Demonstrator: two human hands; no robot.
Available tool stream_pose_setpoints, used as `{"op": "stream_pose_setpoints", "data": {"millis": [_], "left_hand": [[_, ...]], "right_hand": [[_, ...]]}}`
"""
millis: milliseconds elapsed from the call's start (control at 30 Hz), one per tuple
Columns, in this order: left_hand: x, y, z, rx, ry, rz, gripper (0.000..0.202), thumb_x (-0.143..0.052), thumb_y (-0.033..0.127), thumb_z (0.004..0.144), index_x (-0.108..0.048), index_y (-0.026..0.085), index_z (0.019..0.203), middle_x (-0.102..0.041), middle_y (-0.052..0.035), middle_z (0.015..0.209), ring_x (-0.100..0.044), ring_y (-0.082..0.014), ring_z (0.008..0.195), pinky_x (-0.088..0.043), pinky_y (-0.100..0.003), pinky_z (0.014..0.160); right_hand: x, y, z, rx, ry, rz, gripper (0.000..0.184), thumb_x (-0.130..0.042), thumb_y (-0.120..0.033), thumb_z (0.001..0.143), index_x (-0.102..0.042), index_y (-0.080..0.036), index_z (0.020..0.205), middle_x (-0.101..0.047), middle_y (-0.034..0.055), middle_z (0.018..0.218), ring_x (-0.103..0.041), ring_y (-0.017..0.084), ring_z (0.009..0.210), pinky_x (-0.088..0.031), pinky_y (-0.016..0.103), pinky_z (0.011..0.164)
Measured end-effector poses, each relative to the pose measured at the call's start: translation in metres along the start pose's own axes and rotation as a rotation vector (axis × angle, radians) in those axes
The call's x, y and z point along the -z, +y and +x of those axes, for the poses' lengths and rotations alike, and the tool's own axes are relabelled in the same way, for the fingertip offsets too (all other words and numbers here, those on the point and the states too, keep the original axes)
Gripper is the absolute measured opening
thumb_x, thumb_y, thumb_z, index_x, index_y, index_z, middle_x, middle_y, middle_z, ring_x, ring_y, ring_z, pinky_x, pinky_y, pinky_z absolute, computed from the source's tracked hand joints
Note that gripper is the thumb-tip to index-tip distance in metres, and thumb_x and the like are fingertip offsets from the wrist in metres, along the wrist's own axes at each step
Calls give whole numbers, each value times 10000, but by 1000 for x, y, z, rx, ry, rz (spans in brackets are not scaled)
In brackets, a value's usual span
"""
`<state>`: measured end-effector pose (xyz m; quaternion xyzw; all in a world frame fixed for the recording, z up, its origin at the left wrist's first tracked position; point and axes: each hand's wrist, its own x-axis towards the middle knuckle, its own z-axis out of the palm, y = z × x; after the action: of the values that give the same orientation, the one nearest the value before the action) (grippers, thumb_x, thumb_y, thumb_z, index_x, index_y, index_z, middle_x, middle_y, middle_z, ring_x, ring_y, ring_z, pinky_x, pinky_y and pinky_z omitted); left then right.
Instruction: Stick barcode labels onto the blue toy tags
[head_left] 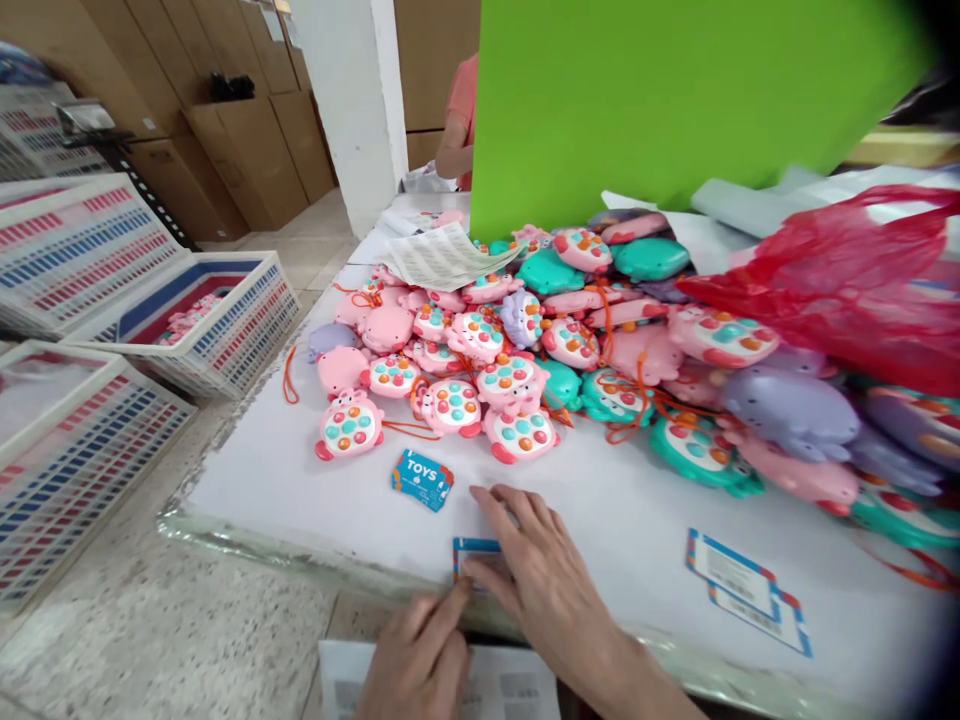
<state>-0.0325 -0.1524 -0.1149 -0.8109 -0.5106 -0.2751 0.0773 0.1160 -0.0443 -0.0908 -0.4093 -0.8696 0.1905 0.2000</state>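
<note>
A blue-edged card point(466, 546) lies near the table's front edge, partly covered by my right hand point(544, 560). That hand rests over it with fingers stretched out and the thumb on the card. My left hand point(420, 655) is closed, fingers curled, its fingertips at the card's lower edge; whatever they pinch is hidden. Beneath my hands is a sheet of printed labels point(517, 692) below the table edge. A blue card reading TOYS point(422, 479) lies just beyond, and two overlapping barcode cards point(735, 575) lie to the right.
Pink, green and purple animal-shaped button toys point(450, 405) are heaped across the table point(255, 470). Paper sheets point(442, 255), a red plastic bag point(840, 270) and a green panel point(675, 100) stand behind. Plastic baskets point(225, 330) are at left. A person point(459, 130) is partly visible beyond.
</note>
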Motion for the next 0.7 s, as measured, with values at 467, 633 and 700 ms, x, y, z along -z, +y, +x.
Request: {"op": "stream_pose_setpoints", "data": {"millis": [467, 633, 700], "left_hand": [[-3, 3, -2, 0, 46, -6, 315, -317, 41, 888, -600, 128, 779, -677, -144, 993, -556, -192, 700, -492, -317, 613], [-2, 3, -3, -6, 64, 33, 295, -345, 21, 865, -591, 124, 740, -674, -153, 1021, -565, -184, 665, -494, -306, 592], [-1, 3, -2, -9, 44, 47, 292, -351, 16, 858, -583, 127, 720, -677, -156, 1014, -574, -181, 662, -500, -298, 597]], "right_hand": [[10, 10, -21, -5, 14, 11, 423, -555, -173, 849, -406, -212, 1244, -480, 122, 1170, -467, 277, 1038, -455, 441, 819], [15, -5, -14, 34, -47, 18, 418, -686, -75, 718, -502, -206, 1071, -521, 95, 1101, -495, 274, 992, -460, 424, 795], [14, -10, -10, 20, -74, -10, 393, -711, -36, 661, -527, -202, 966, -554, 73, 1034, -523, 263, 928, -467, 406, 752]]}}
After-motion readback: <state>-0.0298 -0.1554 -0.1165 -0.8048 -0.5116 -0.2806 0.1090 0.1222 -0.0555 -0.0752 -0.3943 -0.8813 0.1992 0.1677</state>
